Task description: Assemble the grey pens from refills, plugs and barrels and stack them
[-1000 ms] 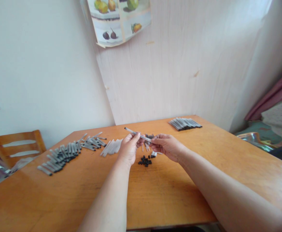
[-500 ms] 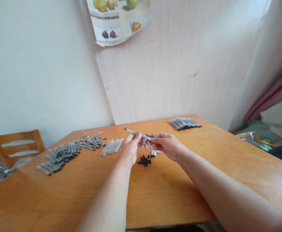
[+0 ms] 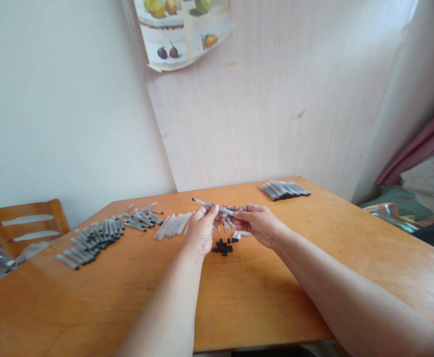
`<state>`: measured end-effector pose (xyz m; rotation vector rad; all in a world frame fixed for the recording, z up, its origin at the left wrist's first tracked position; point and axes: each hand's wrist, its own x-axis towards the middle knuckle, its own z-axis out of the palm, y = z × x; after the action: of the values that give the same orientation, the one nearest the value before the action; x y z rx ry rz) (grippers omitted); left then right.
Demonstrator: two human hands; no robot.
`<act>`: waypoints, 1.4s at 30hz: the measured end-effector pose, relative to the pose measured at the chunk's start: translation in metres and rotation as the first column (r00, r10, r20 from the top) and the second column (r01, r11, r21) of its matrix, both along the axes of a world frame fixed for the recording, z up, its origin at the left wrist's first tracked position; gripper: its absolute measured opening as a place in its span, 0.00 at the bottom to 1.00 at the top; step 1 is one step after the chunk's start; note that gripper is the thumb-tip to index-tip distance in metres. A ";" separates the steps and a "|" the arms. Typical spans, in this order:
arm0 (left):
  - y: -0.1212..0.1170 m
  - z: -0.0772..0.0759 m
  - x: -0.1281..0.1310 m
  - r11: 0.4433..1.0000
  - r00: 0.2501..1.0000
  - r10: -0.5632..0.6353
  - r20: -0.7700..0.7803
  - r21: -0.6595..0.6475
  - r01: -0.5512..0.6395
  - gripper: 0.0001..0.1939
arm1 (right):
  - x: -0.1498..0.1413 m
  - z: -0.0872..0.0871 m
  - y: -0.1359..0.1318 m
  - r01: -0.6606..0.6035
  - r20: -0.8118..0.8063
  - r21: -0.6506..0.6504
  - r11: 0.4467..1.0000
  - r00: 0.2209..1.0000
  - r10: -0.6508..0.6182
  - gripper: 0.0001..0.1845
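A pen (image 3: 203,203) with a translucent grey barrel and a dark left end is held slantwise above the table. Around its middle, my left hand (image 3: 202,225) is closed, thumb on top. My right hand (image 3: 257,223) pinches the right end, and its fingers hide that tip. Just below the hands lies a small heap of black caps (image 3: 222,247). Beside my left hand is a row of whitish tubes (image 3: 172,225). Some short clear and white pieces (image 3: 242,234) lie partly hidden behind my right hand.
On the wooden table (image 3: 261,307), many black-ended pens (image 3: 94,240) lie at the left, with a looser pile (image 3: 144,218) beside them. A neat stack of pens (image 3: 284,189) sits at the back right. A wooden chair (image 3: 26,225) stands left of the table, and a wall rises behind.
My left hand has shifted very slightly to the right along with the pen. My right hand and the piles look unchanged.
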<state>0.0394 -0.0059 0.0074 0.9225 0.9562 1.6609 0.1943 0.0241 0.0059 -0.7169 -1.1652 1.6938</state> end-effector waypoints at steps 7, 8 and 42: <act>-0.001 0.001 0.002 1.000 1.000 0.006 0.012 -0.008 -0.006 0.11 | 0.000 0.000 0.001 -0.003 -0.009 0.003 1.000 1.000 0.003 0.10; -0.002 0.002 0.002 1.000 1.000 0.007 0.013 -0.007 -0.007 0.12 | 0.000 0.000 0.001 -0.006 -0.011 0.002 1.000 1.000 0.006 0.10; 0.000 -0.001 -0.001 1.000 1.000 0.010 0.013 0.017 -0.010 0.14 | 0.003 -0.001 0.008 0.141 0.265 0.143 0.980 0.948 -0.175 0.07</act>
<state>0.0386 -0.0058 0.0063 0.9183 0.9410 1.6836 0.1977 0.0319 0.0051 -0.9662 -1.3532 1.4056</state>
